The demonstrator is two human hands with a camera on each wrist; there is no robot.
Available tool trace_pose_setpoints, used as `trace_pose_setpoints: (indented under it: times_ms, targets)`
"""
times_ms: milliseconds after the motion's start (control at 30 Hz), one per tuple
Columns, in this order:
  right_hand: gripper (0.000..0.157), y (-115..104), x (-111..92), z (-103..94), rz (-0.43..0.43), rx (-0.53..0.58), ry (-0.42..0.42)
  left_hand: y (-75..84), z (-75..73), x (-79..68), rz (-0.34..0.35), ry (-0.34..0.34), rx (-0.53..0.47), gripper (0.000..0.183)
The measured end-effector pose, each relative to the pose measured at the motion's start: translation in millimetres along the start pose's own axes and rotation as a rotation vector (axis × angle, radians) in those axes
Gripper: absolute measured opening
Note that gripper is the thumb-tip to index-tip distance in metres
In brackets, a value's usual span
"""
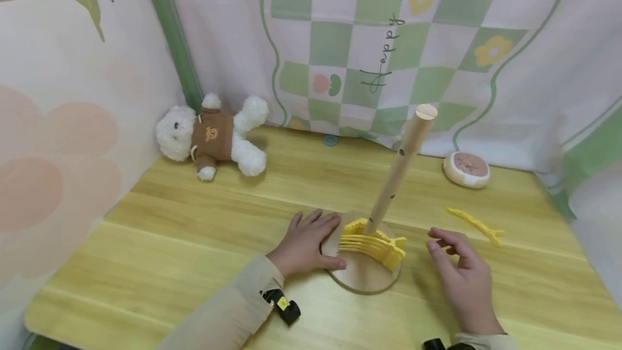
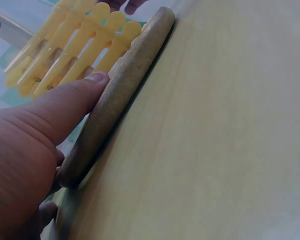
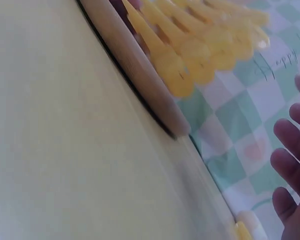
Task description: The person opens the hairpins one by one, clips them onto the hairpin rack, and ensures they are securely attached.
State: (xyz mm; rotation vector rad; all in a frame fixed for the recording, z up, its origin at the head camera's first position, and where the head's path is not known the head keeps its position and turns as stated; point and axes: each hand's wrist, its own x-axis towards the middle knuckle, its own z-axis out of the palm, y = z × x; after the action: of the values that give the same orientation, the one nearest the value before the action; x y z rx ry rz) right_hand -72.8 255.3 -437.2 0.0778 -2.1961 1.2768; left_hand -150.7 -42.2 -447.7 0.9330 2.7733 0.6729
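A round wooden base (image 1: 359, 278) stands on the table with a tall wooden post (image 1: 396, 174) rising from it, small dark holes along its length. Several curved yellow plastic pieces (image 1: 374, 247) lie stacked around the foot of the post. My left hand (image 1: 306, 244) rests against the base's left edge, fingers spread and fairly straight, thumb (image 2: 85, 92) on its rim. To the right of the base, my right hand (image 1: 461, 274) hovers with loosely bent fingers and nothing in them. Beyond it lies one slender yellow branch-like piece (image 1: 476, 224).
A white plush toy (image 1: 214, 136) in a brown shirt lies at the back left. Near the curtain (image 1: 335, 42) are a small blue ring (image 1: 330, 140) and a rounded white device (image 1: 466, 169) with a pinkish-brown top. The wooden table (image 1: 194, 263) extends around the base.
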Motion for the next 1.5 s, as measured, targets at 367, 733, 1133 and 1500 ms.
trace_pose_setpoints:
  times_ms: [367,733,1133,1500]
  targets:
    - [0.021,25,13,-20.5,0.1,-0.124,0.092,0.7,-1.4,-1.1,-0.016,-0.011,-0.004,0.099]
    - [0.024,54,28,-43.7,0.077,-0.256,0.143,0.0,3.2,0.5,-0.005,-0.003,-0.002,0.1]
    - [0.043,82,43,-68.3,0.14,-0.478,-0.009,-1.0,2.4,1.5,0.002,0.011,0.012,0.1]
    - [0.058,94,46,-79.2,0.26,-0.585,-0.146,-1.0,1.9,0.6,-0.005,0.006,0.012,0.1]
